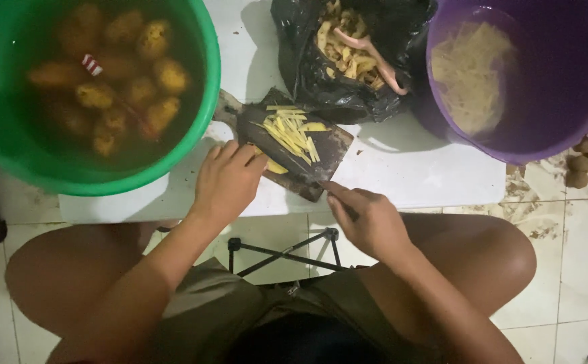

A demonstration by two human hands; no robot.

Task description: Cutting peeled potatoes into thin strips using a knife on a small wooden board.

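Dark board [328, 145]: hands slicing potato strips [292, 131]

Home food-preparation spot, set low on a tiled floor [577, 269] rather than at a counter: the person sits with bare knees either side of a low white board [408, 168] that serves as a worktop. On and about it: a dark wooden cutting board [328, 145] strewn with yellow potato strips [290, 131], a green tub [193, 121] of water holding peeled potatoes [152, 40], a purple tub [550, 101] of cut strips, and a black plastic bag [307, 74] full of peelings. Unpeeled potatoes [587, 158] lie loose on the soiled tiles at the right edge, with scraps and dirt around them.
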